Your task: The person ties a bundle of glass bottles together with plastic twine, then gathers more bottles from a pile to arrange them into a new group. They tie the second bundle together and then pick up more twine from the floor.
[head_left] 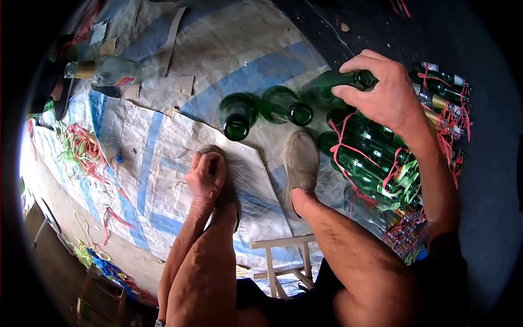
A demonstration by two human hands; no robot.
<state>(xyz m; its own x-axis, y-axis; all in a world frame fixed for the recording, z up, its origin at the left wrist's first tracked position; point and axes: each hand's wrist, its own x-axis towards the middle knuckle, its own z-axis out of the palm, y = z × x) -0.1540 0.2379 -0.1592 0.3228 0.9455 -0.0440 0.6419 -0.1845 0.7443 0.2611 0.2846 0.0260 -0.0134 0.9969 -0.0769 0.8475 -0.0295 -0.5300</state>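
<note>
My right hand (376, 90) is closed around the neck of a green glass bottle (322, 90), with the thumb on one side and the fingers on the other. This bottle tilts, its mouth toward my palm. To its left stand two more green bottles, a middle one (280, 103) and a left one (238, 111), open mouths up. My left hand (207, 177) is curled into a loose fist above my left shoe (209, 149), with nothing visible in it. Just below my right hand lies a bundle of green bottles (365, 150) tied with pink string.
More tied bottles (444, 92) lie at far right. A clear bottle (111, 71) lies at upper left, near another person's foot (57, 91). Tangled string (81, 150) rests on the blue-and-white sheet (152, 141). My right shoe (301, 158) and a wooden stool (283, 241) are close by.
</note>
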